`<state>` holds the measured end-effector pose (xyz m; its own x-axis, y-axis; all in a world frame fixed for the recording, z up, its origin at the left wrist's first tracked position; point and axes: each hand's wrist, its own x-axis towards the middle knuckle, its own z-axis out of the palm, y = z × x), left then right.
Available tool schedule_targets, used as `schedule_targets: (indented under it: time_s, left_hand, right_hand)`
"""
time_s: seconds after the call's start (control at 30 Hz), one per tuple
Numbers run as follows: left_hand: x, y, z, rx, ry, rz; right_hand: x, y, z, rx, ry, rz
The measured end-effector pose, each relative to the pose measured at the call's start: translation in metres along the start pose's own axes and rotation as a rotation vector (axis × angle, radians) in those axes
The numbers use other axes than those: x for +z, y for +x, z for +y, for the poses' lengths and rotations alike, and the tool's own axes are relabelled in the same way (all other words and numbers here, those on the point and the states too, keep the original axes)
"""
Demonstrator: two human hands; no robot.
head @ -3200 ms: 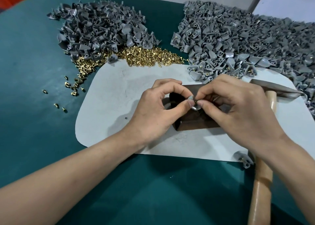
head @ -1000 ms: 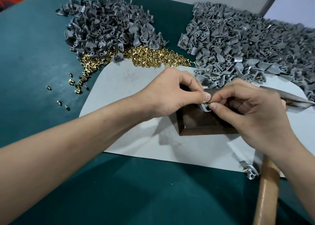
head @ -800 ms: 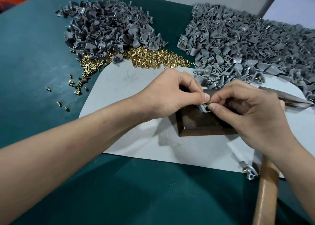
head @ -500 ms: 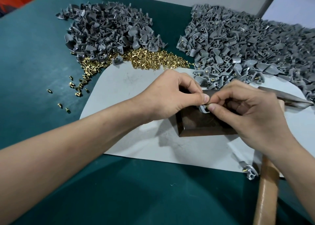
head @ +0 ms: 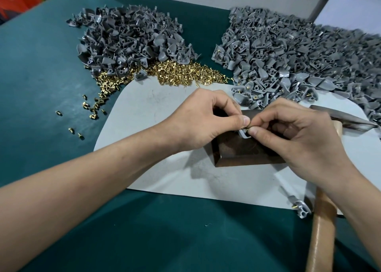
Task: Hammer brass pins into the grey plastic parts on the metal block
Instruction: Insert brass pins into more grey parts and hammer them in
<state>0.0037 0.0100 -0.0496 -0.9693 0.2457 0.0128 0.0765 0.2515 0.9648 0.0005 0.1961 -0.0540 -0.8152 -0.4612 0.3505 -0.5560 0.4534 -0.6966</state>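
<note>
My left hand (head: 206,119) and right hand (head: 299,135) meet fingertip to fingertip, both pinching one grey plastic part (head: 243,133) at the far left corner of the metal block (head: 243,150). A glint of brass pin (head: 248,127) shows between them, mostly hidden by my fingers. My right hand covers the block's right side and part of the hammer (head: 321,226) lying beside it. At the far edge of the grey mat (head: 156,107), a spill of pins (head: 181,74) lies between the left heap (head: 127,39) and the right heap (head: 299,55) of grey parts.
</note>
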Motion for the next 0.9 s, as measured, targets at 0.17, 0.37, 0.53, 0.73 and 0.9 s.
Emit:
schedule_targets:
  time_s: [0.17,0.37,0.53,0.73,0.9]
  left_hand:
    - [0.0005,0.0002,-0.0013,0.008,0.010,0.001]
    - [0.0002,0.0008,-0.0027,0.022,0.018,0.004]
    - [-0.0010,0.0009,-0.0032,0.034,0.020,0.003]
    - [-0.0024,0.0007,-0.0051,0.025,0.009,0.006]
    - [-0.0020,0.0011,-0.0049,0.023,0.010,0.000]
  right_hand:
    - [0.0003,-0.0003,0.0017,0.018,0.049,0.005]
    - [0.0004,0.0001,0.0012,0.025,0.057,0.003]
    - [0.0001,-0.0001,0.0025,0.026,0.048,-0.001]
    - [-0.0027,0.0002,0.0056,0.057,0.085,0.009]
    - [0.0005,0.0003,0.0025,0.037,0.053,0.013]
